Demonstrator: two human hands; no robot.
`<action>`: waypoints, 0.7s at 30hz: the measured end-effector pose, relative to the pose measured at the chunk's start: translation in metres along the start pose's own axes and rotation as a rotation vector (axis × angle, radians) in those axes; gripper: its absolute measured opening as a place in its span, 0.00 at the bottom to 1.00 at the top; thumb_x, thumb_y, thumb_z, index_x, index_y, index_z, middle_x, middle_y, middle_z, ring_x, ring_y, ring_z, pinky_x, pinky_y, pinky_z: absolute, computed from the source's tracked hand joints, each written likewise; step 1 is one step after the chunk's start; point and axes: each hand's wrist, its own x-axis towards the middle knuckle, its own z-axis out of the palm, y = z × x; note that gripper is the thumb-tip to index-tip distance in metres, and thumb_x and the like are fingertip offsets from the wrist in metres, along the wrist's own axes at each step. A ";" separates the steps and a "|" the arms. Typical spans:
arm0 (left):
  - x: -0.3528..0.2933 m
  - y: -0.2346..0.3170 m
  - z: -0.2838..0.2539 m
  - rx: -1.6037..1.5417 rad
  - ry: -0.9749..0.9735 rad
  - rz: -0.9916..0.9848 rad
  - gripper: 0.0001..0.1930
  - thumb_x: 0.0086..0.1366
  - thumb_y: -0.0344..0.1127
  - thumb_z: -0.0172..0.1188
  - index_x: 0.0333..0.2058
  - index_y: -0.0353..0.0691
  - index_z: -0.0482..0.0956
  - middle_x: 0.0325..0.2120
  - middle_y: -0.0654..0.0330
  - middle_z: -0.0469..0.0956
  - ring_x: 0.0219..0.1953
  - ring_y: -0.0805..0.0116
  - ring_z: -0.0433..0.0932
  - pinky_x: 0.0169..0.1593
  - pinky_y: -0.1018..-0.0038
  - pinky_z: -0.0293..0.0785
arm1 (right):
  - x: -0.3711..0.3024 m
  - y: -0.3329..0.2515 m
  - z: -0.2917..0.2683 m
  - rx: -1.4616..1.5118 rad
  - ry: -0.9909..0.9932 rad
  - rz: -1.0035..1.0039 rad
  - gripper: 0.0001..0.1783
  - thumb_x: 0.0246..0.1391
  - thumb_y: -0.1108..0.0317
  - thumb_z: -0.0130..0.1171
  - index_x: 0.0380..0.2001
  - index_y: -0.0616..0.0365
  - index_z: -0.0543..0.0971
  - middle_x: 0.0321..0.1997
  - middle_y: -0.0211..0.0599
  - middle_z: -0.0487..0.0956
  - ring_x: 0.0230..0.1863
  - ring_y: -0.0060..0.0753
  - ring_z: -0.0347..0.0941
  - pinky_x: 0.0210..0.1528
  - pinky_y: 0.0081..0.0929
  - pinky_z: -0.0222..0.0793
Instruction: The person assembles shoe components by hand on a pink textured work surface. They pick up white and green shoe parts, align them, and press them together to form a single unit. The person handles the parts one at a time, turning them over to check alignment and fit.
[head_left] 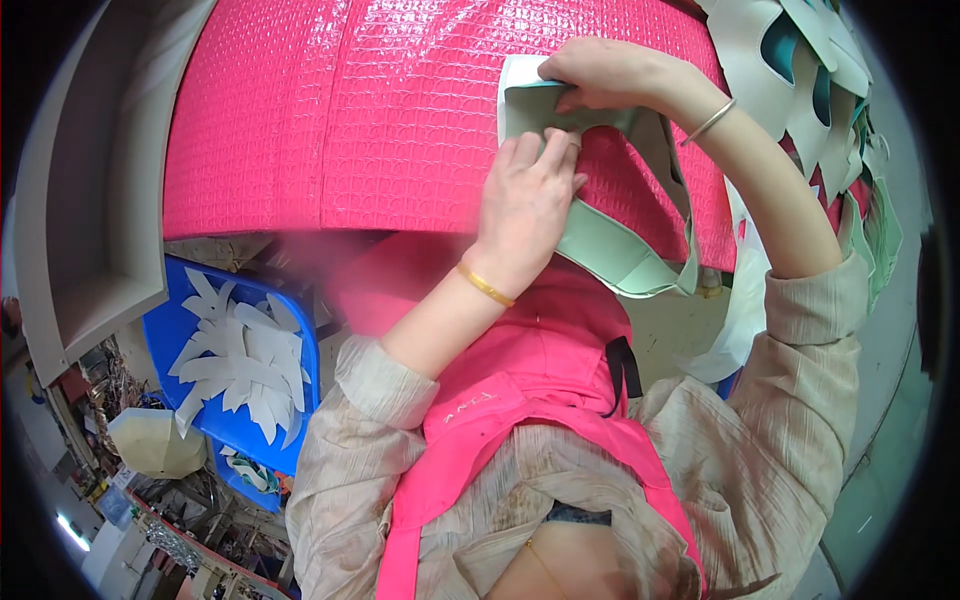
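On the pink quilted table cover lies a pale mint-green, leather-like piece (625, 255), cut in a curved loop with a large gap in its middle. Its upper left part (515, 110) stands up as a whitish fold. My right hand (605, 72) comes in from the right and grips the top edge of that fold between thumb and curled fingers. Below it, my left hand (530, 190) holds the piece's left part, its bent fingertips pressed on the inner side. The left thumb is mostly hidden.
The pink-covered table (260, 120) fills the top. Several similar pale green pieces (810, 90) hang or lie in a pile at the right. A blue bin (310, 350) with white cut strips (245, 350) stands lower left, beside a grey open tray (95, 180).
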 end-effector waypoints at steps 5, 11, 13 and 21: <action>0.007 -0.006 0.013 -0.057 0.165 0.093 0.19 0.50 0.36 0.58 0.42 0.35 0.71 0.35 0.60 0.67 0.36 0.63 0.67 0.43 0.70 0.67 | -0.011 0.009 -0.002 -0.085 0.039 -0.015 0.13 0.39 0.68 0.60 0.30 0.64 0.74 0.27 0.52 0.75 0.33 0.52 0.72 0.37 0.40 0.67; 0.020 -0.003 0.014 0.010 0.125 0.105 0.16 0.51 0.37 0.58 0.38 0.35 0.74 0.36 0.60 0.68 0.36 0.64 0.66 0.42 0.70 0.67 | -0.011 0.011 -0.002 -0.023 0.005 0.108 0.15 0.37 0.69 0.61 0.31 0.64 0.75 0.29 0.52 0.75 0.36 0.51 0.72 0.40 0.39 0.67; 0.019 -0.007 0.020 0.011 0.193 0.151 0.15 0.51 0.37 0.57 0.37 0.35 0.74 0.37 0.60 0.68 0.37 0.63 0.66 0.42 0.70 0.67 | -0.021 0.006 -0.003 -0.060 -0.017 0.112 0.14 0.37 0.69 0.60 0.30 0.65 0.75 0.29 0.52 0.75 0.36 0.52 0.72 0.40 0.39 0.68; 0.023 -0.004 0.016 0.101 0.078 0.157 0.13 0.52 0.36 0.55 0.33 0.33 0.76 0.37 0.58 0.68 0.39 0.62 0.67 0.43 0.72 0.67 | -0.013 -0.022 -0.033 0.195 -0.377 0.656 0.16 0.40 0.64 0.60 0.27 0.69 0.73 0.24 0.50 0.75 0.31 0.44 0.74 0.34 0.36 0.68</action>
